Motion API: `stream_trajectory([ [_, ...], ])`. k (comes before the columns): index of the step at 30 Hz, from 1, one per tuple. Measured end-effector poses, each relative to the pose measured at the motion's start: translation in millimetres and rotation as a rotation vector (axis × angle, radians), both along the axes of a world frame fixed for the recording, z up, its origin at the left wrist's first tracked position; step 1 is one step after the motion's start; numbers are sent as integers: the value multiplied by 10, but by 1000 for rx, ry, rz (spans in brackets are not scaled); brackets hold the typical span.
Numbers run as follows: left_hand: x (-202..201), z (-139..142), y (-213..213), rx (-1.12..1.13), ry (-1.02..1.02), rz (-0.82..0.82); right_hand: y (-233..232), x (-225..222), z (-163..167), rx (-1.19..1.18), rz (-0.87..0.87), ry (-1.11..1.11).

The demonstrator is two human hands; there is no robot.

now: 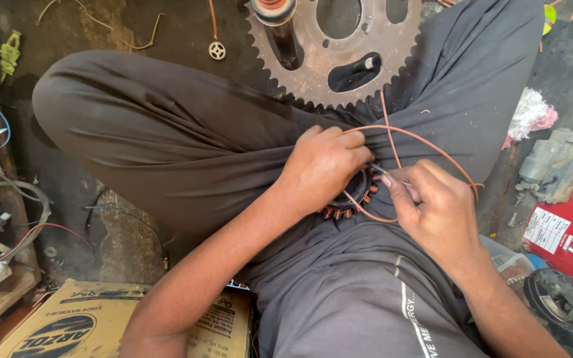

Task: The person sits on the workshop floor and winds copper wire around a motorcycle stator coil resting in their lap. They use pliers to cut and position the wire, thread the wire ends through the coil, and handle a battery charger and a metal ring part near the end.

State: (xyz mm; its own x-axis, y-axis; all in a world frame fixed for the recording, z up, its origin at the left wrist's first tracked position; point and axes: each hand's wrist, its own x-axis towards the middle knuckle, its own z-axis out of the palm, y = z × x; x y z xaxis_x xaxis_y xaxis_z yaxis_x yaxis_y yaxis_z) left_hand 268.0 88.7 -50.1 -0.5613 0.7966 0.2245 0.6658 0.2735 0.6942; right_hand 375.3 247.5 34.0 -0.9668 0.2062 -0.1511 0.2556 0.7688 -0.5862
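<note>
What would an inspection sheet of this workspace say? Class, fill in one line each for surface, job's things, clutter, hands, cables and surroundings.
Surface: dark, stained floor; the person sits cross-legged, working in the lap.
Job's things: wound stator with copper coils, partly hidden by the hands; copper wire looping above it.
Clutter: large toothed sprocket, cardboard box, red box, rag.
Hands: left hand grips the stator; right hand pinches the wire at its edge.
Cables: loose red, blue and black wires at the person's left.
Surroundings: grey metal part, round black part.
</note>
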Motion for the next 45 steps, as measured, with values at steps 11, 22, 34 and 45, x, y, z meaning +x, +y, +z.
stream_trajectory([
  [11,-95,-76,-70,3,-167,-66,17,0,-5,-42,-14,1],
  [22,-20,-60,-73,132,-85,-34,11,-20,-65,-155,-90,27],
  [34,-54,-90,-91,85,-57,-72,-11,-168,-120,14,103,2],
  [45,-50,-149,-105,95,-218,-4,-80,-104,-224,-7,35,16],
])
